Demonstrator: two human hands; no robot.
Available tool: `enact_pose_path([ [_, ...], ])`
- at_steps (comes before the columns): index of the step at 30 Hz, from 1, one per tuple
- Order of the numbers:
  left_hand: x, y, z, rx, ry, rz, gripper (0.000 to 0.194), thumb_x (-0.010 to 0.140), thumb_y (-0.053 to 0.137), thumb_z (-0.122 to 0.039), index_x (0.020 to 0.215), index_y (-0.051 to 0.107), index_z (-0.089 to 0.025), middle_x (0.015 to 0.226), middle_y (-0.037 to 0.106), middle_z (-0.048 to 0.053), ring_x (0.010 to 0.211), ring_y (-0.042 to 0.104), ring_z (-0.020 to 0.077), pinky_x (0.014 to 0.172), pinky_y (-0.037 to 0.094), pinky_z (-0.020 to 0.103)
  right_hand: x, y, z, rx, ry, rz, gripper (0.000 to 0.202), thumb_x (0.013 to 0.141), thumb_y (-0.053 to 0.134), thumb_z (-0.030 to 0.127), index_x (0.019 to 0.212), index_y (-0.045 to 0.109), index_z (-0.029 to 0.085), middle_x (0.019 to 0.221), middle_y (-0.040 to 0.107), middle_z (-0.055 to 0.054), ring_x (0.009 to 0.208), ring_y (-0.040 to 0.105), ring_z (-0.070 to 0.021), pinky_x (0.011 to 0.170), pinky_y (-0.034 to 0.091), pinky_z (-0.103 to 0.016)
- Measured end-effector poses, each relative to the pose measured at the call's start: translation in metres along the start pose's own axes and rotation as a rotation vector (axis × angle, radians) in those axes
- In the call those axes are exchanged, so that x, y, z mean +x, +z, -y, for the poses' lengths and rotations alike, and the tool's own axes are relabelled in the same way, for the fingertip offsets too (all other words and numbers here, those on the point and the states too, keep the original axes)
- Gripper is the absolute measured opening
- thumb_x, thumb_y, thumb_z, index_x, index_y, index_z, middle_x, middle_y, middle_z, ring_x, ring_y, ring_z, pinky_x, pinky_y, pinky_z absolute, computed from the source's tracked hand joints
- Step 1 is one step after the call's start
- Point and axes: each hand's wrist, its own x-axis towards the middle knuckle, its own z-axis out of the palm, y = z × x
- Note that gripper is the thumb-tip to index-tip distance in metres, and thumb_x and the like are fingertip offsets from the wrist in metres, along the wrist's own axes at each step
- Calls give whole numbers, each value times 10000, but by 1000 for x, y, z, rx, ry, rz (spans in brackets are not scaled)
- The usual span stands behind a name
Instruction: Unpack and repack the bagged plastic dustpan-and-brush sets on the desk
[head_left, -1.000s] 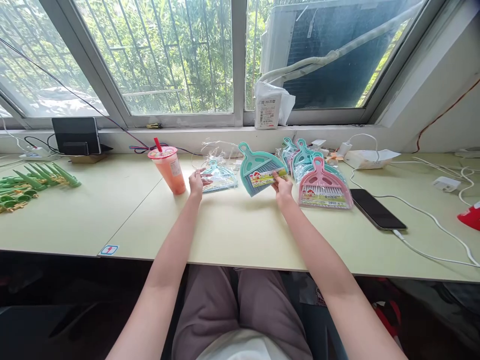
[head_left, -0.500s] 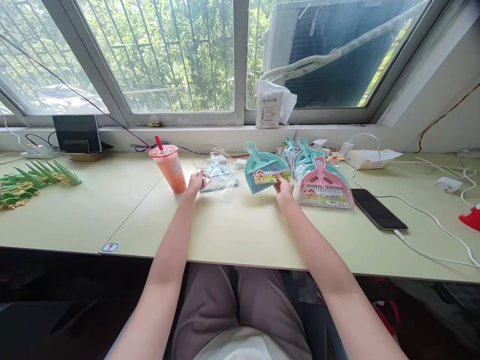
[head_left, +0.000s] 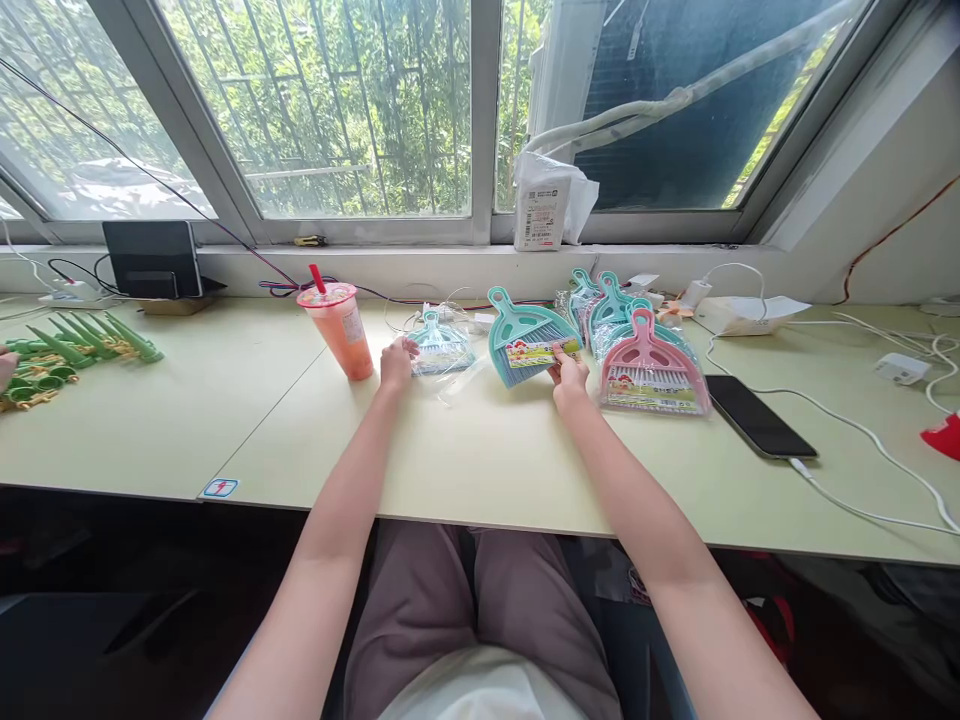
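My right hand (head_left: 570,374) grips the lower right edge of a teal dustpan (head_left: 517,325) with a brush and a yellow label, tilted above the table. At the left, my left hand (head_left: 397,362) has its fingers closed at the edge of a plastic-wrapped, light blue dustpan set (head_left: 441,350) on the table. Loose clear film lies at that set's right. A pink wrapped dustpan set (head_left: 649,372) and several teal wrapped sets (head_left: 611,303) stand close together right of my right hand.
A cup of orange drink (head_left: 343,335) with a red straw stands left of my left hand. A black phone (head_left: 761,418) on a white cable lies at the right. Green plastic pieces (head_left: 82,345) are at the far left, beside another person's hand (head_left: 7,367).
My left hand has shifted slightly right along the wrapped set, which now lies flatter. Another person's hand has appeared at the left edge. My right hand holds the teal dustpan as before.
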Motion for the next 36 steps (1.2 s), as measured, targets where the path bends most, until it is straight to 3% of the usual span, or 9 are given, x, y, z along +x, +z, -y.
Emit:
enact_pose_path([
  [5, 2, -10, -13, -342, -34, 8, 132, 868, 536, -210, 816, 657, -199, 540, 394, -44, 483, 388, 95, 499, 285, 205, -2, 1, 2, 36, 27, -27, 267, 718, 842, 215, 850, 610, 201, 905, 754, -3, 899, 742, -137, 810, 630, -236],
  [12, -1, -32, -13, -161, -64, 437, 92, 804, 645, -225, 811, 734, -202, 587, 438, -20, 507, 374, 97, 520, 286, 228, -4, 1, 1, 28, 14, -8, 289, 693, 865, 222, 839, 618, 200, 926, 755, -16, 926, 743, -163, 822, 642, -260],
  [17, 1, -25, -4, 353, 244, 108, 115, 824, 685, -182, 891, 757, -242, 823, 659, 78, 880, 604, 257, 796, 432, 328, -3, 2, -1, -11, -11, 5, 306, 674, 876, 243, 848, 629, 194, 929, 753, -26, 933, 741, -176, 820, 644, -271],
  [21, -5, -23, -5, 522, 389, -82, 287, 871, 653, -160, 1147, 692, -226, 1163, 645, 167, 1203, 524, 363, 1021, 369, 448, -4, 2, -2, 4, -13, 8, 302, 676, 875, 230, 853, 633, 186, 939, 751, -25, 909, 738, -159, 806, 641, -256],
  [24, -10, -22, -11, 486, 410, -150, 234, 903, 632, -211, 1134, 666, -221, 1283, 587, 178, 1298, 451, 385, 1068, 325, 474, -5, 3, -2, 3, -15, 5, 300, 679, 875, 236, 848, 633, 185, 932, 751, -19, 899, 739, -153, 809, 640, -256],
  [26, -11, -17, -15, 409, 369, -35, 72, 886, 671, -272, 941, 672, -226, 1123, 636, 153, 1262, 483, 383, 1059, 344, 456, -5, 3, -2, 3, -11, 1, 293, 685, 872, 238, 846, 635, 184, 932, 752, -21, 900, 740, -154, 814, 639, -257],
  [30, -14, -1, -13, 283, 230, 301, 260, 774, 788, -317, 638, 584, -227, 787, 613, 98, 1117, 576, 370, 1038, 392, 443, -6, 3, -1, -1, -6, -9, 282, 691, 870, 231, 846, 640, 181, 934, 755, -28, 904, 740, -159, 817, 639, -257],
  [33, -16, 8, -4, 347, 291, 402, 77, 765, 758, -254, 799, 699, -217, 1038, 680, 124, 1189, 571, 362, 1102, 368, 475, -6, 3, -1, 6, -9, -6, 281, 688, 872, 226, 848, 645, 183, 919, 755, -22, 884, 738, -154, 795, 641, -249],
  [36, -15, 10, 3, 478, 335, 461, 261, 826, 656, -237, 1075, 737, -229, 1345, 636, 122, 1328, 520, 341, 1186, 298, 492, -5, 3, -1, 18, -7, -3, 284, 684, 875, 214, 850, 648, 181, 891, 748, -11, 839, 730, -140, 755, 638, -230],
])
